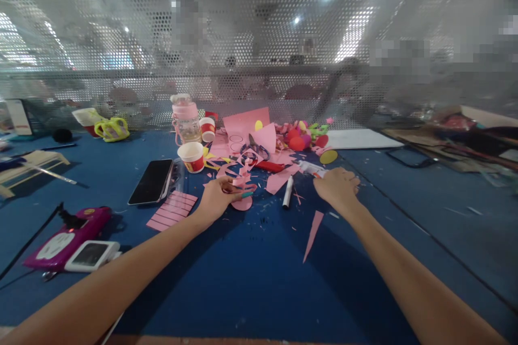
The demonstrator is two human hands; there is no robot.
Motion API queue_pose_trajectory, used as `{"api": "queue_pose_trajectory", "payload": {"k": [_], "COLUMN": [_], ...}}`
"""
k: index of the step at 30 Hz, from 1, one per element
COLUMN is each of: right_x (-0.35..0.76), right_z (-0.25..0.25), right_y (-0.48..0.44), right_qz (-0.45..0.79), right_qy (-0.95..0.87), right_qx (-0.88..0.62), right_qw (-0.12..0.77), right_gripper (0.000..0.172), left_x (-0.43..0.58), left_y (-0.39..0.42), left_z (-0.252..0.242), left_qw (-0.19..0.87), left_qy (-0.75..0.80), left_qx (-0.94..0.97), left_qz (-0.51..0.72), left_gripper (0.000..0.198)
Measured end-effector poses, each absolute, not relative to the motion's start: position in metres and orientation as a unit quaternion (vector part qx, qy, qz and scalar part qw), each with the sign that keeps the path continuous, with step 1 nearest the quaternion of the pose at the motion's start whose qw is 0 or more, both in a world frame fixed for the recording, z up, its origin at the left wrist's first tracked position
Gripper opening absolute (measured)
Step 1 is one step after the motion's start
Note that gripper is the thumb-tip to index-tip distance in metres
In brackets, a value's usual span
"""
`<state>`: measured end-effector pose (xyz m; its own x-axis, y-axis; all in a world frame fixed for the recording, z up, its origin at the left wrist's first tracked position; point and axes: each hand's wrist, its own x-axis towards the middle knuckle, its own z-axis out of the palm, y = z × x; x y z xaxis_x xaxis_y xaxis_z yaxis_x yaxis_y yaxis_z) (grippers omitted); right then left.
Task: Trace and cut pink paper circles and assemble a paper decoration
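Observation:
My left hand (218,198) is closed, its fingertips pinching a pink paper strip (246,192) with looped and curled parts. Just below the strip is a round pink paper disc (243,204). My right hand (338,187) is wrapped around a white glue gun (311,168) with orange on it, its tip pointing left toward the paper pile. Part of the tool is hidden by the hand. Between the hands lies a white marker (287,192). Scissors (256,150) with dark handles rest on the pink sheets behind, near a red cutter-like tool (270,166).
Left of the hands are a phone (151,181), a lined pink paper (172,209), a paper cup (191,157) and a bottle (186,119). A purple device (68,240) sits nearer left. Colourful paper pieces (301,137) are heaped before a perforated metal screen (259,38).

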<state>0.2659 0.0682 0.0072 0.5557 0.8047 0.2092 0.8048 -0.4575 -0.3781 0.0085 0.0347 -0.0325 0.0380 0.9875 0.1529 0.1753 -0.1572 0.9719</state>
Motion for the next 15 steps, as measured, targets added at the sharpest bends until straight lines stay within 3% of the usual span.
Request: {"api": "queue_pose_trajectory", "payload": {"k": [8,15], "right_x": [0.260,0.269], "right_z": [0.010,0.000], "right_y": [0.066,0.070], "right_qz": [-0.010,-0.052], "right_qy": [-0.439,-0.395], "right_qx": [-0.876,-0.885], "right_qw": [0.197,0.242], "right_gripper": [0.063,0.062], "left_x": [0.008,0.007], "left_y": [0.036,0.036], "left_z": [-0.032,-0.034], "left_qw": [0.411,0.414], "left_qy": [0.500,0.497], "left_qx": [0.600,0.605], "left_qz": [0.469,0.465], "left_gripper": [0.033,0.034]}}
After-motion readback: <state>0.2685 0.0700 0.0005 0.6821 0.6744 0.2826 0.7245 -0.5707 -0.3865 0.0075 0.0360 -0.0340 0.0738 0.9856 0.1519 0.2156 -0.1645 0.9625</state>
